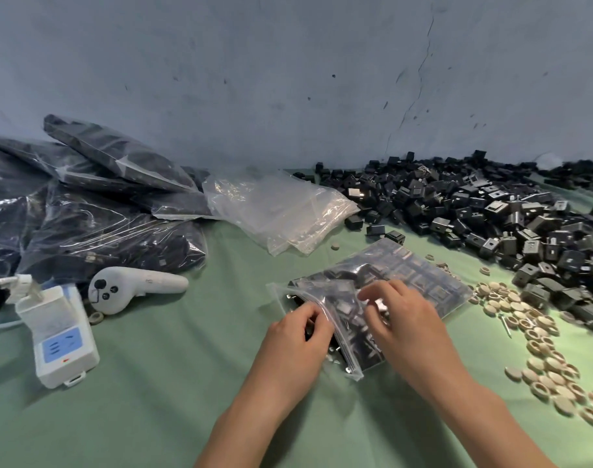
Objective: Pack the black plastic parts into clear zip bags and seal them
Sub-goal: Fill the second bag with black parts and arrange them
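Two bare hands are working at one clear zip bag (pixel 420 278) of black plastic parts, which is lying flat on the green cloth (pixel 153 400) in the near centre of the table, its open mouth pointing toward the near left. The left hand (pixel 298 336) is reaching in from the near edge, knuckles up, its fingers curling to pinch the left lip of the bag's mouth. The right hand (pixel 403 319) is coming in beside it, wrist angling from the near right, fingers bending down over the bag and thumb tucking under to grip the plastic just behind the zip strip (pixel 342 349). The two hands are sitting close together but not touching.

A large heap of loose black parts (pixel 490 214), far too many to count, is spreading along the far right against the wall (pixel 288 62). Beige round caps (pixel 541 352), dozens of them, are trailing down the right side near the heap. One stack of empty clear bags (pixel 281 207) is lying just beyond the bag in hand; their number cannot be told. At least four filled bags (pixel 85 197) are piling up at the far left, overlapping. Nearer on the left, one white handheld controller (pixel 136 285) is resting beside one white power strip (pixel 58 336)
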`<action>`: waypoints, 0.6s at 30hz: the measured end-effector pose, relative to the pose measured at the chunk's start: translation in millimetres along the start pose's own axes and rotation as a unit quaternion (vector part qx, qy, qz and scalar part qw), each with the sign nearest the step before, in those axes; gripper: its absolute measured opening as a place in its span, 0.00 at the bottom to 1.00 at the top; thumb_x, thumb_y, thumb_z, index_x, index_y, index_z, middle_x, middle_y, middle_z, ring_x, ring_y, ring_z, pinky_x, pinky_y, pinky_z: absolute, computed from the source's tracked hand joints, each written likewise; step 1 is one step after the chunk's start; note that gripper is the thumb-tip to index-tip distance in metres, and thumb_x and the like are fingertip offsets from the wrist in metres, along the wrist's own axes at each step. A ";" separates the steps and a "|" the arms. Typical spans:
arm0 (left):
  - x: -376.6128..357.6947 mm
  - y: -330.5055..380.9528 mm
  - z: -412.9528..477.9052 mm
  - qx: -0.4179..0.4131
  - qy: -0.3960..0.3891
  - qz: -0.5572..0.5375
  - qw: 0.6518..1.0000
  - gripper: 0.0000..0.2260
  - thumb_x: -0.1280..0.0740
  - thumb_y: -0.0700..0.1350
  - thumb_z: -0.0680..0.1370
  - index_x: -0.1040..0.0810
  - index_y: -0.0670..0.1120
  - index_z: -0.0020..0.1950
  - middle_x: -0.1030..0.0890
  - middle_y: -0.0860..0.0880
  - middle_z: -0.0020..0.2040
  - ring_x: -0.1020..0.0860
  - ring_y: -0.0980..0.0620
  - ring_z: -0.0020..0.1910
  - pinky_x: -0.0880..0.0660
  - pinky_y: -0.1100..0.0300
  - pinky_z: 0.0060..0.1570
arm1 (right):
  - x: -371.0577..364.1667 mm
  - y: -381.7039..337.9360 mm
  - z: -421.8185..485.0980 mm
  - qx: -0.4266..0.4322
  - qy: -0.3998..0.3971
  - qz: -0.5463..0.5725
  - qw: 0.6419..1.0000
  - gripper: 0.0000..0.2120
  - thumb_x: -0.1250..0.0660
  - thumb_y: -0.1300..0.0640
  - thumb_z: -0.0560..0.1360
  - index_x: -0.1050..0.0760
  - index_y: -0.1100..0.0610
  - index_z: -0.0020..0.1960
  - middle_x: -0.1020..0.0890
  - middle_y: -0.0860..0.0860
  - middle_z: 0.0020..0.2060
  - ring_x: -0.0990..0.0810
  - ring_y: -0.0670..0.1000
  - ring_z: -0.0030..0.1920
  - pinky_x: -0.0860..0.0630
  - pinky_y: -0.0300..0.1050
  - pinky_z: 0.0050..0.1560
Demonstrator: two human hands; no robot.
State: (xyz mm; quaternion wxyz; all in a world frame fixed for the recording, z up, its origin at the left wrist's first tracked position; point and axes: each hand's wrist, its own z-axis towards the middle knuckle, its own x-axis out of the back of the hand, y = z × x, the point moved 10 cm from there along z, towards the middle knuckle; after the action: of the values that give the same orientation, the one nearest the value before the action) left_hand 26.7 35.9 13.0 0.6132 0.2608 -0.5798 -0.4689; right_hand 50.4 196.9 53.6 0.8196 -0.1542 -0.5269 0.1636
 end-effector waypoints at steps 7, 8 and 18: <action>1.5 -5.2 0.3 0.020 0.008 -0.004 1.000 0.05 0.38 0.50 0.79 0.24 0.60 0.49 0.21 0.56 0.35 0.26 0.57 0.33 0.27 0.60 0.41 | -11.3 -4.6 -10.2 0.016 -0.021 -0.006 1.000 0.05 0.36 0.48 0.79 0.23 0.47 0.53 0.24 0.42 0.48 0.26 0.47 0.49 0.29 0.47 0.54; 4.4 -7.7 0.3 0.033 0.026 -0.014 0.999 0.02 0.37 0.51 0.78 0.25 0.56 0.48 0.20 0.56 0.35 0.25 0.57 0.33 0.27 0.57 0.42 | -12.1 -6.7 -10.7 0.023 -0.023 -0.010 0.999 0.06 0.36 0.46 0.78 0.24 0.46 0.52 0.24 0.42 0.48 0.26 0.47 0.49 0.29 0.46 0.55; 0.1 -42.5 -2.3 0.250 0.012 -0.293 0.923 0.06 0.38 0.47 0.79 0.26 0.45 0.47 0.29 0.48 0.27 0.32 0.51 0.23 0.34 0.61 0.22 | -19.0 -16.0 -5.6 0.027 -0.034 -0.033 0.999 0.09 0.38 0.44 0.79 0.25 0.47 0.52 0.26 0.43 0.48 0.26 0.49 0.49 0.30 0.46 0.54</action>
State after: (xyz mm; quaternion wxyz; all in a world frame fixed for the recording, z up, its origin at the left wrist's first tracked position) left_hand 17.3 17.3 -24.1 0.3706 0.5694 -0.5683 -0.4641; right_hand 49.7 173.9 42.8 0.8101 -0.1094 -0.5545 0.1557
